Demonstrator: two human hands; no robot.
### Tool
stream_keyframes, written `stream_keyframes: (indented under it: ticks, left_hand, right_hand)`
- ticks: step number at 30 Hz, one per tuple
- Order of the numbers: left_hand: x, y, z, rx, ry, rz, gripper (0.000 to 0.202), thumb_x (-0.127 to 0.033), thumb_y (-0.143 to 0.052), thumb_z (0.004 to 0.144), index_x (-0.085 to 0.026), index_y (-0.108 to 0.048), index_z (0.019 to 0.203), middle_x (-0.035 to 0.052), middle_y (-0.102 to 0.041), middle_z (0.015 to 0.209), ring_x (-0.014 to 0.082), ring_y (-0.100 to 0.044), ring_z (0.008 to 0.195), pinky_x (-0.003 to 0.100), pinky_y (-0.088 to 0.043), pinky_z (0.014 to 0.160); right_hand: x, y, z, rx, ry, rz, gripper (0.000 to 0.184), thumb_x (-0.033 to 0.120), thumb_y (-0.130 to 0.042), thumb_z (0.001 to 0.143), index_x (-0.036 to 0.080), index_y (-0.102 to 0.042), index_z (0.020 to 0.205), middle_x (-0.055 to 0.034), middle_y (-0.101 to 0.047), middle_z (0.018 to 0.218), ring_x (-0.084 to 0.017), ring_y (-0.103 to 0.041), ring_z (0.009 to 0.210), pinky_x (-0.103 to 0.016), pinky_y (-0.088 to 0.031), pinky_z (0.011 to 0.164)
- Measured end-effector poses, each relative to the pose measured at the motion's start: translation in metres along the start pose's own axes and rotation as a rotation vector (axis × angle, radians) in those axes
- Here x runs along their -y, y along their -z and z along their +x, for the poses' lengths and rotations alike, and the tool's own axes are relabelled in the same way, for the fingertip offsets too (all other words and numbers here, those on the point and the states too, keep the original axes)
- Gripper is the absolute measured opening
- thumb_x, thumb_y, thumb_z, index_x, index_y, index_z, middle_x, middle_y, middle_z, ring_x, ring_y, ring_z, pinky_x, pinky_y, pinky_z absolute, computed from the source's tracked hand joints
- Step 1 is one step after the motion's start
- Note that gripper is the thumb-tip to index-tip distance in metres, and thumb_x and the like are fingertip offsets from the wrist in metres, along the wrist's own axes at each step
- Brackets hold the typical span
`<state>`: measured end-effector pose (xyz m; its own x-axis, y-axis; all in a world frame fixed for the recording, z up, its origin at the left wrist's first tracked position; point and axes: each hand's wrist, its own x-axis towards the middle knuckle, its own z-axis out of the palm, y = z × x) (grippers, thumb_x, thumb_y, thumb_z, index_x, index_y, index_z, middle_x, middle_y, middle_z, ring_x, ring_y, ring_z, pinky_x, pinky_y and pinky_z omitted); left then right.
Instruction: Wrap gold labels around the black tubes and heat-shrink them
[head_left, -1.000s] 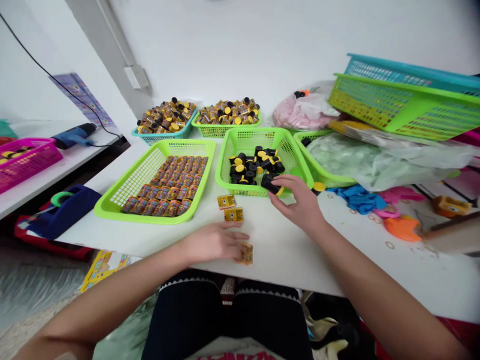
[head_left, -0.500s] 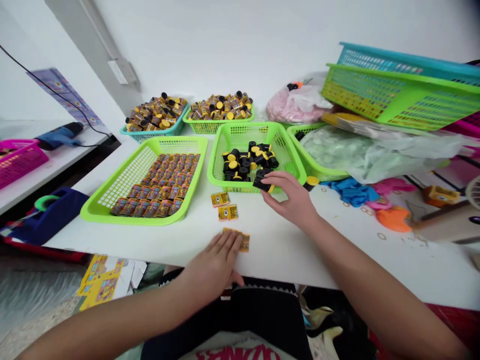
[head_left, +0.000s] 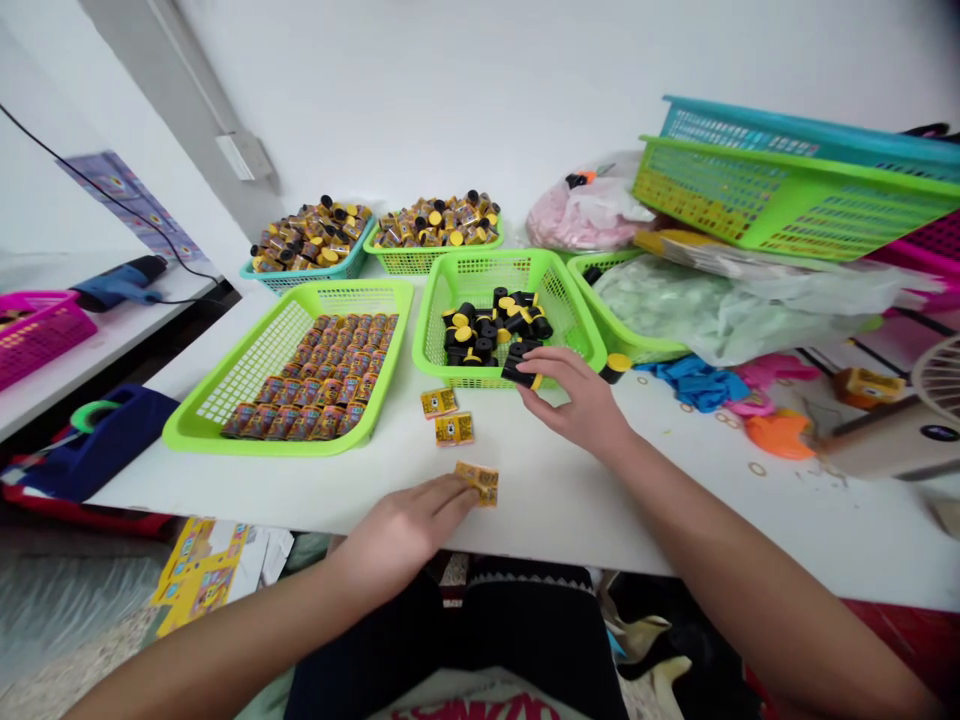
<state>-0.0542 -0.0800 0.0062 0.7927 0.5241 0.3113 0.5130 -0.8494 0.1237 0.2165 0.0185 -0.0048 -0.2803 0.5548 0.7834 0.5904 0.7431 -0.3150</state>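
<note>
Snag risk, I'd say: right grip (head_left: 574,400) clenched on black canister (head_left: 521,372) could catch green basket rim (head_left: 469,380); left grip (head_left: 401,530) lies open on gold packet (head_left: 481,483).

The white table (head_left: 585,520) holds green baskets (head_left: 251,385), a teal basket (head_left: 289,282), and small yellow packets (head_left: 454,429)

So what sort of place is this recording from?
Likely a small packing workshop: green mesh baskets of black-and-yellow capped cylinders, printed yellow labels on a white table, and a tape dispenser.
</note>
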Motion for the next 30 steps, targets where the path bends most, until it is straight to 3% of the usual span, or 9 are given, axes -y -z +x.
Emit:
stream_keyframes:
  ticks: [2, 5, 9, 11, 14, 18, 22, 26, 30]
  left_hand:
    - [0.007, -0.002, 0.017, -0.015, 0.191, -0.253, 0.038, -0.005, -0.044, 0.091, -0.017, -0.063, 0.122, 0.0079, -0.072, 0.118, 0.0162, -0.071, 0.102, 0.026, -0.059, 0.090]
    - [0.016, 0.002, 0.051, -0.073, 0.423, -0.652, 0.027, -0.006, -0.054, 0.081, -0.019, -0.072, 0.097, 0.0039, -0.074, 0.094, 0.0135, -0.070, 0.082, 0.021, -0.058, 0.071]
    - [0.034, 0.004, 0.097, -0.060, 0.528, -1.020, 0.007, -0.019, -0.074, 0.072, -0.016, -0.073, 0.078, 0.0038, -0.073, 0.082, 0.0137, -0.068, 0.073, 0.023, -0.056, 0.070]
    - [0.042, -0.003, 0.109, -0.071, 0.579, -1.125, 0.017, -0.029, -0.080, 0.069, -0.016, -0.074, 0.079, 0.0026, -0.074, 0.077, 0.0125, -0.067, 0.067, 0.024, -0.056, 0.068]
    - [0.050, -0.016, 0.110, -0.073, 0.688, -1.248, 0.028, -0.034, -0.081, 0.070, -0.017, -0.075, 0.091, 0.0007, -0.073, 0.074, 0.0121, -0.066, 0.063, 0.025, -0.058, 0.064]
    - [0.054, -0.027, 0.098, -0.095, 0.674, -1.246, 0.028, -0.036, -0.076, 0.076, -0.018, -0.075, 0.097, 0.0011, -0.073, 0.079, 0.0110, -0.067, 0.069, 0.022, -0.056, 0.064]
    - [0.055, -0.032, 0.096, -0.108, 0.590, -1.277, 0.026, -0.034, -0.079, 0.074, -0.016, -0.071, 0.091, 0.0011, -0.073, 0.079, 0.0096, -0.065, 0.066, 0.021, -0.053, 0.063]
    - [0.052, -0.034, 0.097, -0.092, 0.635, -1.394, 0.031, -0.033, -0.085, 0.066, -0.015, -0.063, 0.079, 0.0018, -0.073, 0.073, 0.0127, -0.069, 0.064, 0.023, -0.055, 0.061]
    - [0.052, -0.032, 0.098, -0.058, 0.653, -1.407, 0.028, -0.039, -0.078, 0.074, -0.014, -0.067, 0.075, 0.0011, -0.070, 0.066, 0.0120, -0.067, 0.059, 0.024, -0.057, 0.061]
  right_hand:
    - [0.001, 0.001, 0.000, 0.001, -0.016, -0.006, 0.023, 0.019, -0.062, 0.089, 0.027, -0.063, 0.110, -0.0083, -0.068, 0.112, -0.022, -0.067, 0.106, -0.042, -0.056, 0.093]
    - [0.005, 0.003, 0.000, -0.004, -0.024, 0.004, 0.024, 0.021, -0.063, 0.088, 0.028, -0.063, 0.111, -0.0081, -0.068, 0.112, -0.023, -0.067, 0.106, -0.042, -0.056, 0.093]
    - [0.010, 0.006, 0.002, -0.050, -0.075, 0.076, 0.029, 0.022, -0.067, 0.086, 0.029, -0.062, 0.113, -0.0078, -0.067, 0.111, -0.023, -0.066, 0.105, -0.042, -0.057, 0.091]
    - [0.010, 0.008, 0.003, -0.084, -0.149, 0.165, 0.029, 0.024, -0.068, 0.085, 0.029, -0.063, 0.114, -0.0088, -0.064, 0.113, -0.023, -0.066, 0.100, -0.039, -0.059, 0.083]
    - [0.009, 0.010, 0.003, -0.088, -0.296, 0.401, 0.034, 0.030, -0.070, 0.085, 0.030, -0.062, 0.118, -0.0082, -0.062, 0.111, -0.017, -0.066, 0.081, -0.032, -0.059, 0.064]
    - [0.008, 0.015, 0.000, 0.006, -0.461, 0.668, 0.031, 0.036, -0.073, 0.084, 0.030, -0.063, 0.113, 0.0002, -0.065, 0.080, -0.013, -0.059, 0.057, -0.027, -0.052, 0.049]
    - [0.004, 0.018, -0.004, 0.075, -0.518, 0.779, 0.031, 0.041, -0.074, 0.083, 0.028, -0.064, 0.111, 0.0020, -0.063, 0.069, -0.014, -0.058, 0.053, -0.029, -0.049, 0.047]
    - [0.000, 0.019, -0.006, 0.053, -0.513, 0.827, 0.030, 0.038, -0.073, 0.084, 0.030, -0.066, 0.112, 0.0026, -0.064, 0.069, -0.013, -0.057, 0.052, -0.028, -0.047, 0.048]
    - [-0.002, 0.018, -0.005, 0.042, -0.516, 0.876, 0.027, 0.033, -0.073, 0.085, 0.031, -0.068, 0.112, 0.0031, -0.064, 0.068, -0.012, -0.059, 0.053, -0.026, -0.047, 0.050]
